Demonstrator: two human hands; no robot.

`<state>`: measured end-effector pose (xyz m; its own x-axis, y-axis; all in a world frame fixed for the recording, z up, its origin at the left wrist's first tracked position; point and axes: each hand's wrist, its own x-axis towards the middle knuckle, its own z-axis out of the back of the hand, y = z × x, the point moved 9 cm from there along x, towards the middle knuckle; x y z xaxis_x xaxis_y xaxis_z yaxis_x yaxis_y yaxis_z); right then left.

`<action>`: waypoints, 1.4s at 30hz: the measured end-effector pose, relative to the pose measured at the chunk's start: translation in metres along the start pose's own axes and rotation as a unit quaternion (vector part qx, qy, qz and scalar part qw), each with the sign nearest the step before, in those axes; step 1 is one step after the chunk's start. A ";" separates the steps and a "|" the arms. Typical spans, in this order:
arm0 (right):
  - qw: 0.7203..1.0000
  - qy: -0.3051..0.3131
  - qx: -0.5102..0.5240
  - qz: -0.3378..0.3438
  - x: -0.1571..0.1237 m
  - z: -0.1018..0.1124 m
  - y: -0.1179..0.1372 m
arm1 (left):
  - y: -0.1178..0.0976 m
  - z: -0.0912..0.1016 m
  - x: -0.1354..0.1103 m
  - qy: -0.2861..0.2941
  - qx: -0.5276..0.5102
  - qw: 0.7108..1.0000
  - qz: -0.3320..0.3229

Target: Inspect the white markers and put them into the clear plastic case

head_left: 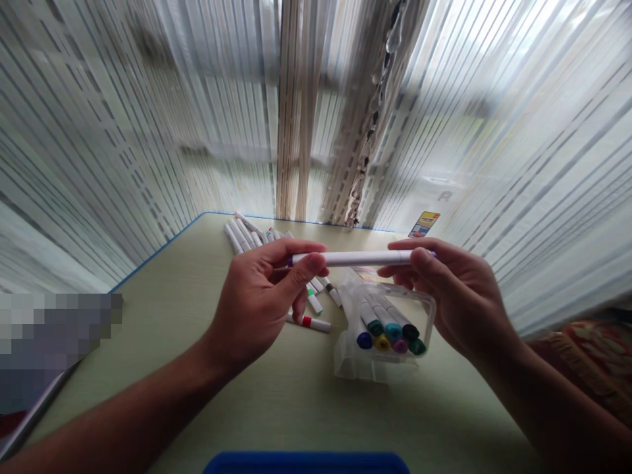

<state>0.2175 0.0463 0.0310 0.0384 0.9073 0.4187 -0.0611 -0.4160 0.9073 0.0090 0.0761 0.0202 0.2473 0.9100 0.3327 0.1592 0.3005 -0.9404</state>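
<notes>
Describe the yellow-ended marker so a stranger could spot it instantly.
On the table, find the clear box. In its lower row, the yellow-ended marker sits second from left, beside the blue one. No other end in the box shows yellow.

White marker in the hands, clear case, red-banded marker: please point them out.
Held white marker (363,258), head view: middle of its barrel.
Clear case (365,368), head view: lower front part.
Red-banded marker (307,322), head view: red band.
</notes>
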 end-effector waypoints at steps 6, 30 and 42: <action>1.000 0.012 0.015 0.007 0.000 -0.003 0.001 | -0.004 0.002 0.000 -0.026 -0.025 0.999 -0.019; 0.999 -0.013 -0.015 0.037 0.001 0.004 0.004 | 0.002 -0.004 0.000 0.010 -0.003 1.000 0.004; 0.999 -0.018 0.043 0.010 0.000 0.002 -0.001 | 0.002 -0.002 0.000 0.004 -0.065 0.998 0.006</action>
<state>0.2196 0.0468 0.0306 0.0734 0.8971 0.4357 0.0233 -0.4383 0.8985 0.0117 0.0763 0.0187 0.2577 0.9108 0.3226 0.2792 0.2494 -0.9273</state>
